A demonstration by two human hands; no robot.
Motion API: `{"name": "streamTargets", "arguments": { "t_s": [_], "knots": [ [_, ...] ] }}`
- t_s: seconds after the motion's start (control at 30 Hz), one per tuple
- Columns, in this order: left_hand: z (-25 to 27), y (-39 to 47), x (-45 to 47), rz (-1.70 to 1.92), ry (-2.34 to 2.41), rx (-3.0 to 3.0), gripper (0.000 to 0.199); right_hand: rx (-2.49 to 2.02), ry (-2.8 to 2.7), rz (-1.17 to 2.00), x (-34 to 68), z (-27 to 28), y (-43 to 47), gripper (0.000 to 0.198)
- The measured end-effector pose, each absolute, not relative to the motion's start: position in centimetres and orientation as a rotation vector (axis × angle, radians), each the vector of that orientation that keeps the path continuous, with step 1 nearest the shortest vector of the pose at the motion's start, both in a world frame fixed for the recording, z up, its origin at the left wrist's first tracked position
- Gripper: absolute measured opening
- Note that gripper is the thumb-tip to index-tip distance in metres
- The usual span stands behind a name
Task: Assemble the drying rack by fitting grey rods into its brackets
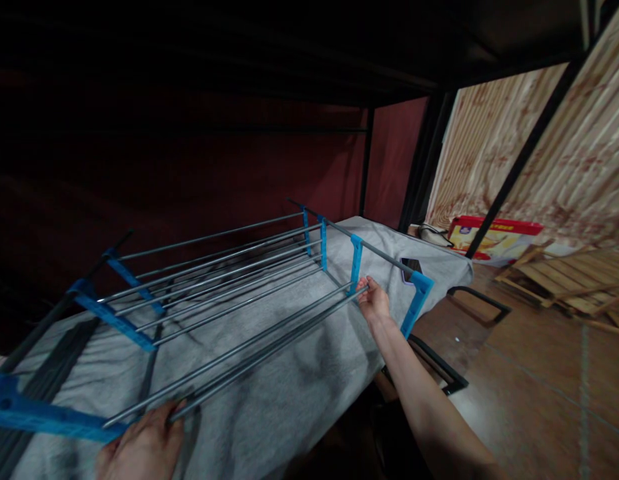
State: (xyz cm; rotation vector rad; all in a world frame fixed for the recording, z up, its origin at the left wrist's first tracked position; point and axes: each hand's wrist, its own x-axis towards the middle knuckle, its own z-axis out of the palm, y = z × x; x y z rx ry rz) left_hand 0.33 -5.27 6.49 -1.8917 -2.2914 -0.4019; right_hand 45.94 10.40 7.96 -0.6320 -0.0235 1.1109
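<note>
Left hand (142, 443) gripping metal rod (269, 353) near one end, right hand (374, 301) pinching other end beside blue bracket (356, 257); rod spanning between hands along grey sheet's (334, 370) near edge.

No text legible with certainty — lettering on the red-and-yellow box (505, 243), right of frame — small, blurred.
</note>
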Motion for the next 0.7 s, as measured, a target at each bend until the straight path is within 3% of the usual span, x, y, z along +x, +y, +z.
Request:
{"name": "streamTargets", "arguments": {
  "t_s": [0.23,0.43,0.63,0.7],
  "knots": [
    [6.9,-5.8,-0.9,-0.449,-2.621,-1.731,0.038,-0.584,0.040,1.117,46.9,7.3,10.8,0.021],
    [8.5,-5.2,0.1,-1.063,-2.824,-1.605,0.031,-0.530,0.044,1.146,48.1,6.5,10.9,0.021],
    [10.0,-6.2,0.1,-1.418,-2.889,-1.722,0.052,-0.469,0.020,1.130,49.9,6.2,10.9,0.019],
    [10.1,-6.5,0.2,-1.703,-2.801,-1.618,0.052,-0.451,0.011,1.139,50.1,6.0,10.9,0.019]
  ]
}}
